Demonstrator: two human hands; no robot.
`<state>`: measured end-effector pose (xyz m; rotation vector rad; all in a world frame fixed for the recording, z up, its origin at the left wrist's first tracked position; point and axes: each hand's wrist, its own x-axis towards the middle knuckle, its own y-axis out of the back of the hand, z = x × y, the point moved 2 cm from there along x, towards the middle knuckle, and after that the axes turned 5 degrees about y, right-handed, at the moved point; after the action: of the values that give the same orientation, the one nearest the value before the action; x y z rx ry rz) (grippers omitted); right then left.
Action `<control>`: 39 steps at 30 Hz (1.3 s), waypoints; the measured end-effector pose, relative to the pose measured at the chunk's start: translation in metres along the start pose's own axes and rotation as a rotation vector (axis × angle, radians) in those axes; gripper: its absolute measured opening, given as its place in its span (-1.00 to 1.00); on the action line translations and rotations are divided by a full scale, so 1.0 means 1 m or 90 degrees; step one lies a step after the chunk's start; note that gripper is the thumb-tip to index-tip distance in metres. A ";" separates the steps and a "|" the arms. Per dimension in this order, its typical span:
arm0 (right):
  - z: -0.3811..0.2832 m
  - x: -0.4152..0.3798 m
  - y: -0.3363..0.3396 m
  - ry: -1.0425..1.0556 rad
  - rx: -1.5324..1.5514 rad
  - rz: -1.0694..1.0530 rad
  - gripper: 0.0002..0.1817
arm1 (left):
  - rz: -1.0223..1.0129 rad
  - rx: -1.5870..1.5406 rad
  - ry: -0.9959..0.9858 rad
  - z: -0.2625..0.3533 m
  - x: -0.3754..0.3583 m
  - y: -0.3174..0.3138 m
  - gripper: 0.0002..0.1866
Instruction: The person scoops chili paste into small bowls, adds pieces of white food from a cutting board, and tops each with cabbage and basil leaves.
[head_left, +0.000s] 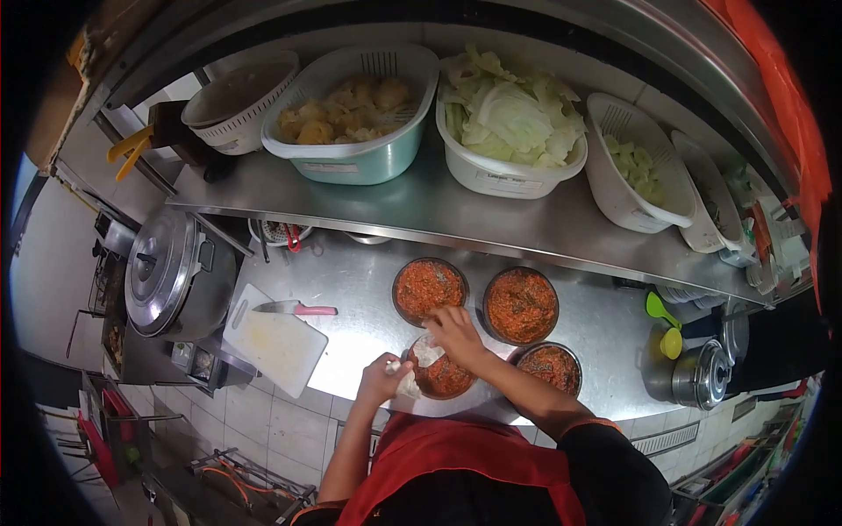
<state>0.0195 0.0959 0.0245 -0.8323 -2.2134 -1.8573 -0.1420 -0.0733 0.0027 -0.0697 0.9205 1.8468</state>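
My left hand [380, 380] is closed on a soft white piece of food [408, 386] beside the near-left bowl [443, 379] of chunky red-orange food. Another white, flat-looking patch of food [427, 352] lies on top of the red food in that bowl. Over the bowl's far rim, my right hand [456, 335] reaches with its fingers bent and drawn together; what they pinch is hidden. Its forearm passes between this bowl and a second bowl [521, 305] with the same red food. A third bowl [430, 291] stands behind my right hand, and another [550, 368] sits to the right.
A cutting board [274, 340] carries a pink-handled knife [296, 309] at left, next to a large lidded pot [164, 273]. Overhead, a metal shelf [403, 206] holds tubs of cabbage [513, 114] and yellowish pieces [351, 110]. A smaller pot [702, 375] stands at right.
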 end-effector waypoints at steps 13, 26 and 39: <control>0.068 0.078 -0.079 -0.409 0.235 -0.019 -0.31 | 0.051 -0.424 -0.228 0.055 0.180 0.004 -0.74; 0.016 0.117 -0.027 -0.504 0.038 -0.274 -0.57 | 0.122 -0.083 -0.269 0.047 0.195 0.023 -0.23; 0.079 0.188 0.392 -0.338 -0.098 -0.209 -0.57 | -0.088 0.099 -0.869 0.363 -0.018 0.182 -0.49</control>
<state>0.0723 0.2655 0.4294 -1.1646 -2.6786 -2.1768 -0.1547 0.1042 0.3680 1.0597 0.0574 1.2326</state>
